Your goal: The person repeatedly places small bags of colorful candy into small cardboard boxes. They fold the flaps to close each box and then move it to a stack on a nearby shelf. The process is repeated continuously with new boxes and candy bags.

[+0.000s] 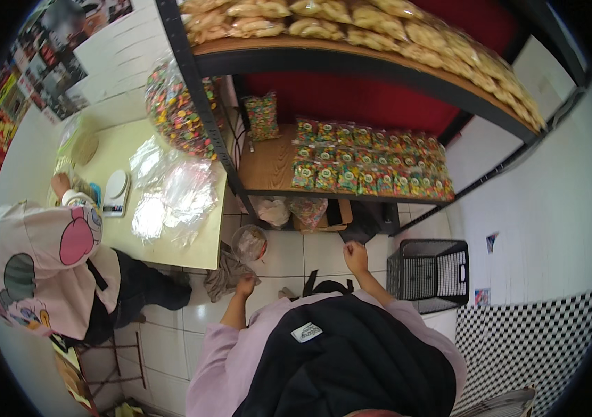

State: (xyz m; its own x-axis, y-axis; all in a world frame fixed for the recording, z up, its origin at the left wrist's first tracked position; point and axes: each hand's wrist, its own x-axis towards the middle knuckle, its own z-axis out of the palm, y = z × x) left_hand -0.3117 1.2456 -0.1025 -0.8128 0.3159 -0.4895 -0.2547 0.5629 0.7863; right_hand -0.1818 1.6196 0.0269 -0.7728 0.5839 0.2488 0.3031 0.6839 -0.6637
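Note:
My left hand (245, 286) is low in front of me, its fingers curled. A rumpled grey-brown cloth (222, 279) lies right beside and behind it; I cannot tell whether the fingers grip it. My right hand (356, 256) is raised before the shelving rack, fingers closed, with nothing visible in it. Facing me on the rack's wooden shelf (267, 167) are rows of small labelled bags of colourful candy or cereal (369, 156). A larger clear bag of the same pieces (262, 117) stands at the shelf's left end.
Bagged pale snacks (327, 18) fill the upper shelf. A black plastic basket (428, 275) stands at right, a clear bucket (249, 243) at left. At the table (199, 255), bearing a kitchen scale (116, 193), plastic bags (181, 187) and a big candy bag (176, 107), works another person (46, 234).

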